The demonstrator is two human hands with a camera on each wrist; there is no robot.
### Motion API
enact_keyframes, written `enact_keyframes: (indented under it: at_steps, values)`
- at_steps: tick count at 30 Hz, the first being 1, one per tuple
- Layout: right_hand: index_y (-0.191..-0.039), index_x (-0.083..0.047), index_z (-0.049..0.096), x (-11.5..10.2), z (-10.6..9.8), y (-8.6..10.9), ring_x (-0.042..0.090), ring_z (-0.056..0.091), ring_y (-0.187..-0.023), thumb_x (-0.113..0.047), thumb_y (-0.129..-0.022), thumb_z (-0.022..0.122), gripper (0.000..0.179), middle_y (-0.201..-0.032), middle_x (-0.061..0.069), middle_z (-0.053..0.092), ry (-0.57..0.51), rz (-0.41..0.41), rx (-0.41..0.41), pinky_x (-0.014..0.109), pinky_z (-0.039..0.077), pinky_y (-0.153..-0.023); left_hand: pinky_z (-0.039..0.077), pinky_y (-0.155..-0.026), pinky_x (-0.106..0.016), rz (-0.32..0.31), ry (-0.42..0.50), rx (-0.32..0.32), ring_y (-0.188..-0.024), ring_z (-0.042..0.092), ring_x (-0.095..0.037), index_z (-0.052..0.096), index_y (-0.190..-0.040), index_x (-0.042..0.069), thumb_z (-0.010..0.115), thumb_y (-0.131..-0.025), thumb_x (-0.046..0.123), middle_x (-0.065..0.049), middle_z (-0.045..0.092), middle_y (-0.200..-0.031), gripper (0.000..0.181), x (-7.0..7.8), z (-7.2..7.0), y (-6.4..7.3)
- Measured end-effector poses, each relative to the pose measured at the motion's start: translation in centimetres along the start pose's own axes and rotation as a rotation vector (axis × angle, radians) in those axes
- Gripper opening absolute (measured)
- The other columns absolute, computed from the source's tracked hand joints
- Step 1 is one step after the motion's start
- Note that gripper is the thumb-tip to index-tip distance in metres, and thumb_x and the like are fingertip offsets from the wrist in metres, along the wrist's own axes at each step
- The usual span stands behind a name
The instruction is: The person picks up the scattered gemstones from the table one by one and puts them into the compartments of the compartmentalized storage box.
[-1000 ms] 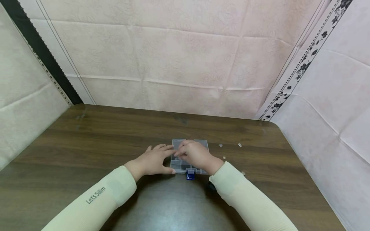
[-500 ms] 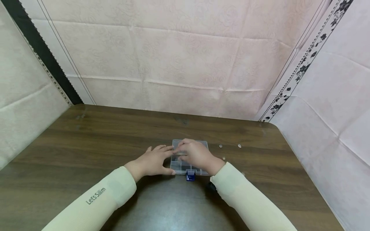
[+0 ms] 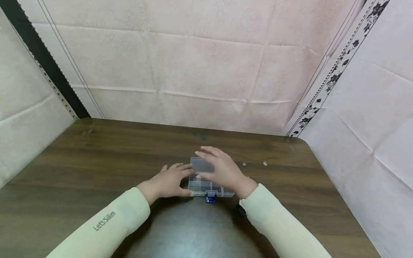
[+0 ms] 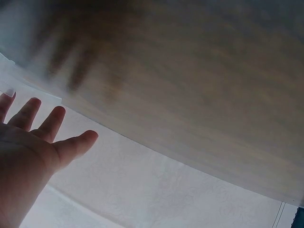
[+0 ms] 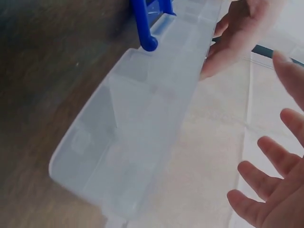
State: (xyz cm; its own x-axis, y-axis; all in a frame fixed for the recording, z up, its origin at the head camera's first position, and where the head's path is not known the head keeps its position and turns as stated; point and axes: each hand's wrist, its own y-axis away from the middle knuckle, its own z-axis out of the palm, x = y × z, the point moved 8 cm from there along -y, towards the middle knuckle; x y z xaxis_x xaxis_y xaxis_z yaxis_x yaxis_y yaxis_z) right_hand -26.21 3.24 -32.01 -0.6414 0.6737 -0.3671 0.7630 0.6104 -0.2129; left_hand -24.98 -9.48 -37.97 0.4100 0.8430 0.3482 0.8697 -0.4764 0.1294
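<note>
A clear plastic compartment box (image 3: 200, 187) lies on the wooden table, its blue latch (image 3: 210, 199) facing the near edge. My left hand (image 3: 169, 182) rests at the box's left side, fingers spread and thumb by the near corner. Over the box hovers my right hand (image 3: 227, 173), fingers extended and apart, nothing visible between them; it covers much of the box's right half. The right wrist view shows the box (image 5: 137, 99) up close, with the right hand (image 5: 280, 185) open beside it. In the left wrist view the left hand (image 4: 33, 142) has its fingers spread.
Two small pale round pieces, one nearer (image 3: 244, 163) and one farther right (image 3: 265, 163), lie on the table (image 3: 129, 150) right of the box. A dark object (image 3: 240, 210) shows at the right cuff. Pale patterned cloth (image 3: 200, 71) hangs behind.
My right hand's fingers, bunched low over the box a second ago, have spread and lifted slightly up and right. The left hand stays at the box's side.
</note>
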Motion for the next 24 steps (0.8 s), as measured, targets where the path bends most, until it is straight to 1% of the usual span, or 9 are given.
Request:
enact_keyframes:
  at_steps: [3,6,17,24]
  values:
    - [-0.147,-0.023,0.043,0.2,-0.3,0.3,0.025,0.024,-0.145,-0.042,-0.081,0.076,0.076,-0.155,0.001,0.033,-0.007,0.024,0.007,0.058,0.022,-0.111,0.015,-0.106,-0.071,-0.001,-0.001,0.002,-0.143,0.025,-0.034,0.045,-0.146,0.023,0.070,-0.082,0.055,-0.003,0.033,-0.155,0.076,0.0,0.0,0.0]
    - [-0.148,-0.023,0.042,0.3,-0.7,0.6,0.025,0.022,-0.146,-0.042,-0.080,0.078,0.079,-0.156,0.000,0.031,-0.014,0.029,0.021,0.061,0.021,-0.111,0.016,-0.106,-0.071,0.001,-0.004,0.007,-0.143,0.025,-0.034,0.045,-0.146,0.024,0.070,-0.082,0.055,-0.003,0.033,-0.155,0.075,-0.1,0.0,0.1]
    - [-0.145,-0.020,0.046,1.0,-1.6,2.1,0.029,0.028,-0.143,-0.040,-0.077,0.081,0.080,-0.154,0.003,0.035,0.036,0.007,0.082,0.062,0.026,-0.108,0.018,-0.105,-0.071,0.002,-0.015,0.029,-0.141,0.029,-0.033,0.046,-0.145,0.024,0.070,-0.081,0.055,-0.004,0.035,-0.154,0.075,-0.2,0.1,0.1]
    - [-0.143,-0.019,0.049,1.5,-2.3,3.0,0.028,0.028,-0.143,-0.038,-0.076,0.082,0.078,-0.153,0.004,0.037,0.030,0.012,0.112,0.062,0.026,-0.108,0.018,-0.105,-0.071,-0.001,-0.005,0.027,-0.141,0.029,-0.033,0.046,-0.145,0.023,0.071,-0.081,0.054,-0.004,0.036,-0.154,0.075,0.0,0.0,0.0]
